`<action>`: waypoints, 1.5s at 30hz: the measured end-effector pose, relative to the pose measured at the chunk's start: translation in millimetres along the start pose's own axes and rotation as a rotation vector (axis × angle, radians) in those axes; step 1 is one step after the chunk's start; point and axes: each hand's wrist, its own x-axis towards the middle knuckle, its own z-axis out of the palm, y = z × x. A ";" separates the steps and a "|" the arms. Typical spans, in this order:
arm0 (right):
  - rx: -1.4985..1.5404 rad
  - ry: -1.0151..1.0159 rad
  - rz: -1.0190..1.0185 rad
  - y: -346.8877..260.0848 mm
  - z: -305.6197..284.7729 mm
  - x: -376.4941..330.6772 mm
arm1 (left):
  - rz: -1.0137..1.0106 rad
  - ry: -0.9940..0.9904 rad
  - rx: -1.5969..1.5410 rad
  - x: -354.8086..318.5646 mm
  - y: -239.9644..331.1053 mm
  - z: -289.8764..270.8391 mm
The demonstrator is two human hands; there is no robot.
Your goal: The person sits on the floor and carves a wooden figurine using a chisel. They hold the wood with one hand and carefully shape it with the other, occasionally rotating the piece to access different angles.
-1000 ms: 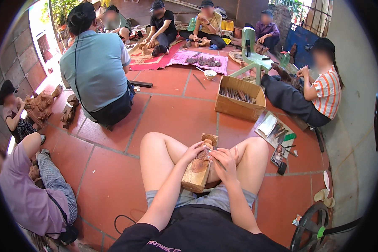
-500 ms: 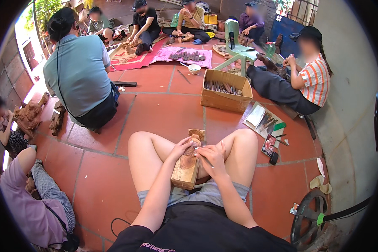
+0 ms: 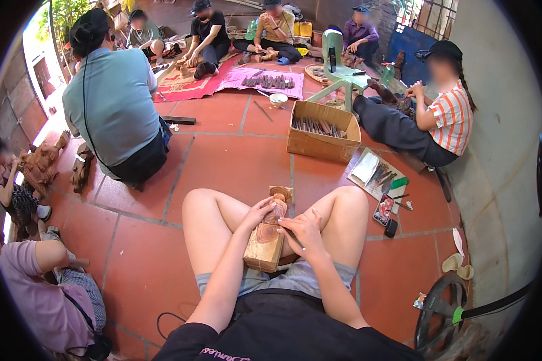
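Carving (image 3: pixel 270 233): wooden block, partly carved, upright between the knees, base on the lap.
Left hand (image 3: pixel 256 212): fingers wrapped around the carved upper part.
Right hand (image 3: pixel 306 230): fingers clenched on a thin chisel (image 3: pixel 294 239), tip at the wood.
Handling: probably stiff, fairly heavy, non-slip; carved top looks fragile. Grip the square base.

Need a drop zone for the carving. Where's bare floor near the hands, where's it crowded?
Bare tiles between the wood block, the cardboard box and the person in the blue shirt; another patch left of the left knee. Crowded on the right: tool tray, phone. Both the left hand and right hand grip the block.
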 end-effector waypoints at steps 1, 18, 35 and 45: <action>0.013 -0.040 0.020 -3.7 -5.9 -0.4 | 0.001 -0.008 -0.010 -0.8 -0.4 0.6; -0.003 -0.081 0.016 -20.3 -11.5 7.0 | -0.001 -0.001 -0.042 -0.8 -2.8 -1.0; -0.119 0.101 -0.080 -16.7 -1.3 10.4 | 0.001 -0.018 -0.016 -4.4 2.7 2.4; -0.037 0.037 -0.032 -25.0 -6.8 14.0 | -0.029 0.009 -0.028 -5.8 4.5 4.5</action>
